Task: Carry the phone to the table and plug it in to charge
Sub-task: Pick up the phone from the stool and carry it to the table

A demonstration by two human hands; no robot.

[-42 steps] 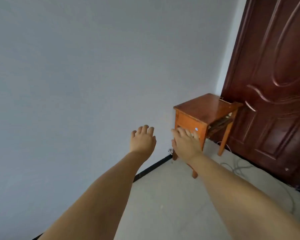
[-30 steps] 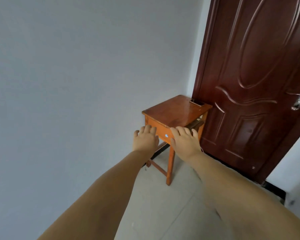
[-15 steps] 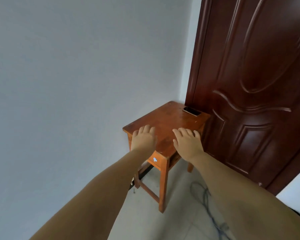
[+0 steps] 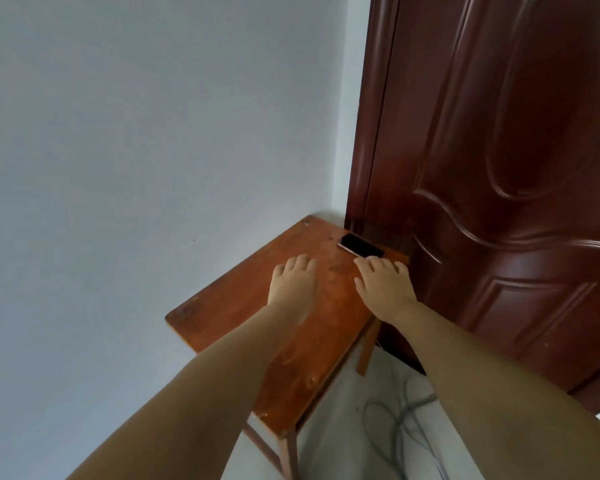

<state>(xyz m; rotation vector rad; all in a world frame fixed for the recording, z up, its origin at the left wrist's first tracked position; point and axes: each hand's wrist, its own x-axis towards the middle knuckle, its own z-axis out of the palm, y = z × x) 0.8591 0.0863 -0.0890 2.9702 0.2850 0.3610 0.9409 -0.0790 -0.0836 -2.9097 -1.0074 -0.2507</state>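
A black phone [image 4: 361,247] lies flat, screen up, at the far right corner of a small orange-brown wooden table [image 4: 229,306], close to the door. My right hand [image 4: 383,285] hovers palm down over the table's right edge, its fingertips just short of the phone's near side. My left hand [image 4: 293,280] is stretched out palm down over the middle of the tabletop, fingers loosely together. Neither hand holds anything.
A dark red-brown panelled door [image 4: 499,168] stands right behind the table. A pale grey wall [image 4: 153,133] runs along the left. Grey cables [image 4: 406,431] lie looped on the light floor under and beside the table's right side.
The view has closed in on the table, which was several steps off. Both outstretched hands now reach over the tabletop, the right one nearly at the phone.
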